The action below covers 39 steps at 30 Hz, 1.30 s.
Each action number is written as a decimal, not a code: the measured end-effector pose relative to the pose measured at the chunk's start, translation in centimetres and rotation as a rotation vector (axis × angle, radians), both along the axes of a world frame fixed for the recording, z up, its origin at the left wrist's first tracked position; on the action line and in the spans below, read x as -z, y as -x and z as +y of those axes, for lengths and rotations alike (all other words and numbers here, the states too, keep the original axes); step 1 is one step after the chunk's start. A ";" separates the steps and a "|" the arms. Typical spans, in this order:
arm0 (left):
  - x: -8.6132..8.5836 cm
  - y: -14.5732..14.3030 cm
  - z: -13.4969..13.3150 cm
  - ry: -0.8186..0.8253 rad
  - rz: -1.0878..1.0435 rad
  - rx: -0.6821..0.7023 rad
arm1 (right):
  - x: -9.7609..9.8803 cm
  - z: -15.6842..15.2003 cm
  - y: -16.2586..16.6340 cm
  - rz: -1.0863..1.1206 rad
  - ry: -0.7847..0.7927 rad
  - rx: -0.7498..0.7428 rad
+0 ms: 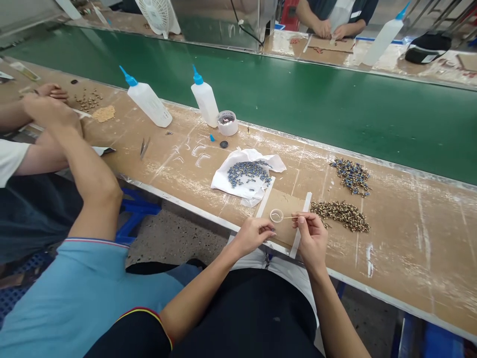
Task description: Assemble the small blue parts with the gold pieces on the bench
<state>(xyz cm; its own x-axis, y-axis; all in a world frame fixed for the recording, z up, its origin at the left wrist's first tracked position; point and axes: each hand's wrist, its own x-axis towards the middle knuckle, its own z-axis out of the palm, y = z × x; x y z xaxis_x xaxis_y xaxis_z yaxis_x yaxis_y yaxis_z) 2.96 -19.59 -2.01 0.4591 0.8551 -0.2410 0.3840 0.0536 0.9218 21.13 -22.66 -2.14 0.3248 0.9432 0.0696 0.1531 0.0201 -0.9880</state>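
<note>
My right hand [312, 236] pinches a thin wooden stick like a toothpick [288, 217]. The stick's tip reaches a small round clear dish [276, 215] on a cardboard piece [285, 199] edged with white strips. Left of the dish, my left hand [257, 234] has thumb and fingers closed together at the board's edge; what they hold is too small to make out. Small blue-and-metal parts [248, 174] lie on a white cloth [227, 186] beyond my left hand. Brass-coloured small parts [341, 215] are heaped right of my right hand, with blue-and-brass parts [350, 175] behind them.
Two white squeeze bottles [149, 105] [205, 102], a tape roll [227, 123] and tweezers [144, 148] are on the table. A green conveyor belt [290, 99] runs behind. A co-worker's arms [85, 164] are close at left; another person's hands [331, 31] work across the belt.
</note>
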 end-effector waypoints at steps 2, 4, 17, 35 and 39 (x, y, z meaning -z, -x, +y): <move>-0.2 -0.4 0.2 -0.039 0.024 0.007 | 0.2 -0.9 0.0 0.053 0.002 0.037; -0.4 -0.6 0.3 -0.077 0.044 0.022 | 0.5 -1.5 0.1 0.090 0.001 0.062; -0.5 -1.0 0.2 -0.180 0.104 0.080 | 1.9 -2.6 1.0 0.116 -0.024 0.012; -0.3 -1.1 -0.1 -0.249 0.115 0.091 | 3.2 -2.9 1.0 -0.021 -0.074 -0.037; -0.1 -1.0 -0.2 -0.263 0.094 0.092 | 3.3 -2.9 0.9 -0.035 -0.083 -0.046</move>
